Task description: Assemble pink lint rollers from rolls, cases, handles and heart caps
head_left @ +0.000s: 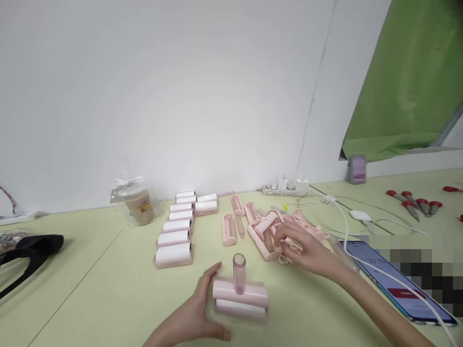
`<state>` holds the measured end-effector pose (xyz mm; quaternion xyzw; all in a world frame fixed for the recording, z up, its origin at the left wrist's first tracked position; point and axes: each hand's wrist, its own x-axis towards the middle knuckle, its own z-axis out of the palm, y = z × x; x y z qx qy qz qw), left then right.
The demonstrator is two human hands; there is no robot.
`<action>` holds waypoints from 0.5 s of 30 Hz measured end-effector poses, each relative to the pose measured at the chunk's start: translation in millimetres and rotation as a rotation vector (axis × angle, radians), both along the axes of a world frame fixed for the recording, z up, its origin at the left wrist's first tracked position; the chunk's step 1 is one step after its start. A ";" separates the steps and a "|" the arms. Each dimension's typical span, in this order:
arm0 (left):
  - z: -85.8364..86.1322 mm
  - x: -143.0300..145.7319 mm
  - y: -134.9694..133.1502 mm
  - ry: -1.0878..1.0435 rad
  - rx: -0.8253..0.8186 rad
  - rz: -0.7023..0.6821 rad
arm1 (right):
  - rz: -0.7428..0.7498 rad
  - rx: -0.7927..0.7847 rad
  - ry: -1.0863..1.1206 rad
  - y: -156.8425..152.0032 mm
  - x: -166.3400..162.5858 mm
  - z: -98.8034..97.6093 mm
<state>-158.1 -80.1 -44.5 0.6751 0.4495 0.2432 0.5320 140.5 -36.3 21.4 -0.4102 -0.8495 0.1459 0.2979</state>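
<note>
My left hand (pixel 193 313) cups the left end of a pink lint roller (pixel 240 296), which stands on the pale green table (pixel 108 294) with its clear pink handle pointing up. Thumb and fingers wrap round its side. My right hand (pixel 306 250) reaches into a heap of loose pink roller parts (pixel 267 229), fingers curled on a piece I cannot make out. To the left, a row of several pink bases with white rolls (pixel 177 236) runs back toward the wall.
A phone (pixel 394 282) on a white cable lies at right. A power strip (pixel 285 189) sits by the wall. Red-handled tools (pixel 414 200) lie far right. A bagged cup (pixel 139 205) and a black strap (pixel 29 250) are at left.
</note>
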 end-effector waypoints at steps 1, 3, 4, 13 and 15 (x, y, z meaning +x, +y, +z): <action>6.1 1.7 -0.1 0.043 0.035 0.049 | -0.073 0.092 -0.138 1.4 6.9 -5.8; 23.2 10.3 4.3 0.053 0.172 0.118 | -0.180 0.216 -0.359 4.0 14.3 -23.5; 32.6 17.0 8.0 0.020 0.255 0.131 | -0.232 0.263 -0.426 5.2 15.5 -34.3; 46.7 76.3 22.8 -0.433 -0.021 -0.100 | -0.246 0.310 -0.202 4.2 15.1 -53.9; 41.0 79.1 20.1 -0.474 -0.023 -0.038 | -0.225 0.081 0.080 -2.8 6.3 -30.0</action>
